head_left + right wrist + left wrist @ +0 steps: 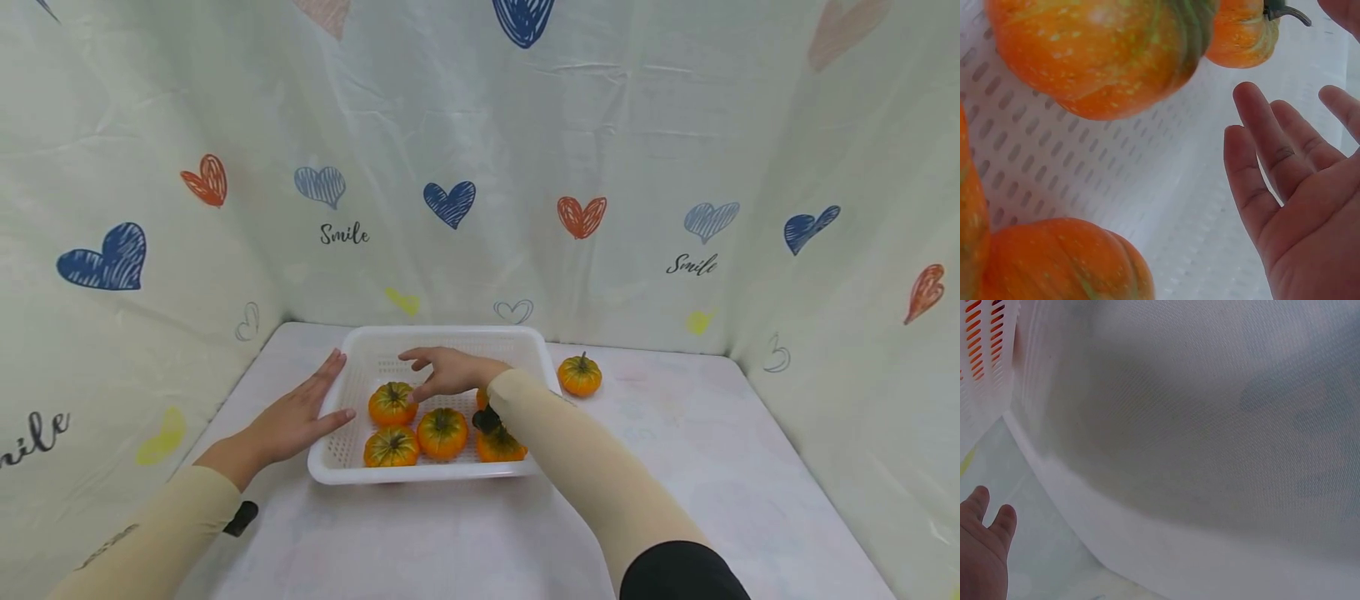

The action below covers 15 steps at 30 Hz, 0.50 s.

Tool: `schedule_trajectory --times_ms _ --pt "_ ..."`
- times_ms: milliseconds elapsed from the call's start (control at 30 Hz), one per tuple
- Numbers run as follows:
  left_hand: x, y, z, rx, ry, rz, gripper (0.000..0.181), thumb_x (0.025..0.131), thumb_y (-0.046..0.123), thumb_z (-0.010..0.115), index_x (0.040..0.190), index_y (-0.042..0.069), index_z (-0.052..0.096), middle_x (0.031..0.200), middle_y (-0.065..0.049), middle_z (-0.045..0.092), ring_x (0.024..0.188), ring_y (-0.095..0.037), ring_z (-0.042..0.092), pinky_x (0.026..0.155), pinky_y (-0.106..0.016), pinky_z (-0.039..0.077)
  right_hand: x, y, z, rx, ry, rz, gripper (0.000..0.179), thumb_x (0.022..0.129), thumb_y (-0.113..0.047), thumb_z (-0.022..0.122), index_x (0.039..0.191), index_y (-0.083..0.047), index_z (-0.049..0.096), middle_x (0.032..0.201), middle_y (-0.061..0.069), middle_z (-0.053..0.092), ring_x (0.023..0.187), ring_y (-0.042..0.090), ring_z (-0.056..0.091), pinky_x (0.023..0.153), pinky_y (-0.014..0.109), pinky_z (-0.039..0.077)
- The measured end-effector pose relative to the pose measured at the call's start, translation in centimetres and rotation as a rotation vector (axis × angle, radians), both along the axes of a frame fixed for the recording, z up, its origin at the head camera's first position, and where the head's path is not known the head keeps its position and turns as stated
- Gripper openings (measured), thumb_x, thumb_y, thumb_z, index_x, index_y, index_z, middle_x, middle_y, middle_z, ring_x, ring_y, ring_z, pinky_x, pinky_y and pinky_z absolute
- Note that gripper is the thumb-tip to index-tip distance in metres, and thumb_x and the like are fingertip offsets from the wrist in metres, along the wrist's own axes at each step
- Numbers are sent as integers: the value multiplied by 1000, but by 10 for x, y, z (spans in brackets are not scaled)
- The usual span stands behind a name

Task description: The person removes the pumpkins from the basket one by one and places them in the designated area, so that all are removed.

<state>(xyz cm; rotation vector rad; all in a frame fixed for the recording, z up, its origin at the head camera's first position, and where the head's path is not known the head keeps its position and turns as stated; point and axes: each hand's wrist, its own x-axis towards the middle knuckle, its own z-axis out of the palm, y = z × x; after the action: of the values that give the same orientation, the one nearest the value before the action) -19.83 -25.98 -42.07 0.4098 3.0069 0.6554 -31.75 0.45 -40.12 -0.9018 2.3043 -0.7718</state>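
Several small orange pumpkins with green-streaked tops, among them a left front pumpkin point(392, 447) and a middle pumpkin point(442, 435), sit in a white perforated plastic basket point(480, 471). My left hand point(294, 418) lies along the basket's left rim with its fingers straight. Above the basket floor, my right hand point(450, 372) reaches in from the right. Its thumb is by the back left pumpkin point(391, 403); whether they touch I cannot tell. In the right wrist view its fingers point(1285, 156) are spread and hold nothing. My right forearm and wristband partly hide the pumpkins on the right.
One more pumpkin point(580, 376) stands on the white-covered table point(675, 467), just right of the basket. A pale curtain point(510, 133) printed with hearts encloses the table at the back and sides.
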Motion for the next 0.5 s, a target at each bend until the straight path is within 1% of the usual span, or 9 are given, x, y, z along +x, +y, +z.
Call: schedule_trajectory --times_ms 133,300,500 --pt "1 1 3 9 2 4 93 97 57 51 160 8 5 166 -17 3 144 -47 22 108 -66 29 2 0 -1 4 -20 5 79 88 -33 78 155 -23 37 149 11 46 113 19 62 99 38 50" --pt "1 1 2 3 -7 5 93 97 58 50 161 9 3 166 -15 1 145 -47 20 108 -66 28 4 1 -2 6 -49 23 78 89 -31 77 155 -22 36 151 12 44 114 19 62 99 36 49" --pt "-1 0 0 2 -7 5 93 97 59 49 161 10 2 166 -15 1 145 -47 21 108 -67 28 4 -1 -10 14 -53 30 79 88 -34 78 155 -22 37 150 9 45 112 17 62 99 36 49"
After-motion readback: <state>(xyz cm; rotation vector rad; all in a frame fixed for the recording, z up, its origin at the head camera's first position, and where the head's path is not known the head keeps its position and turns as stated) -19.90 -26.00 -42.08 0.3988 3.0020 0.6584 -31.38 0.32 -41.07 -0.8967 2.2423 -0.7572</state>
